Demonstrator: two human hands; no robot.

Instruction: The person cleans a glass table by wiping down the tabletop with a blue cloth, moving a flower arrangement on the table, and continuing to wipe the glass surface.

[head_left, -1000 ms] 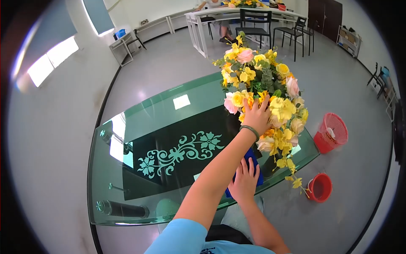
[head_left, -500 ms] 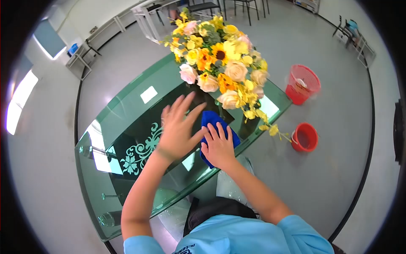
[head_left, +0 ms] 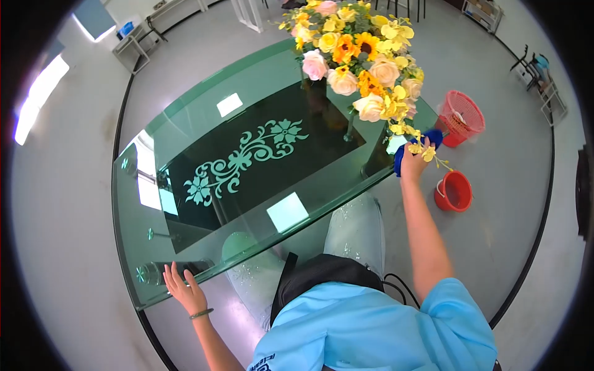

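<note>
Since the right hand [head_left: 413, 166] is way out at the desk's [head_left: 322, 195] right end, my main worry from where I'm standing is that trailing yellow sprig [head_left: 429, 154]. It hangs right over the fingers, so a sideways sweep could snag it and drag the flowers [head_left: 365, 65] toward the edge, or just snap a bloom off. The blue cloth [head_left: 435, 138] is bunched at that same end, by the rim, so pushing too far could send it over, and the red bucket [head_left: 454, 191] and basket [head_left: 463, 117] are just beyond on the floor. Right fingers are bent over the cloth, but the blooms hide some of it, so I can't tell if it's actually gripped or only pressed. Left hand [head_left: 184, 290] is open and holding nothing, fingers spread by the near left corner; can't tell if it touches the glass. Leaning on that corner could smudge it, tbh. Compared with a moment ago, the cloth has gone from the near side, under a flat palm, to the right end. The left hand was up over the middle beside it, and before that it was on the flowers. Those are still at the right end, but the view has shifted, so no idea if they've budged.
</note>
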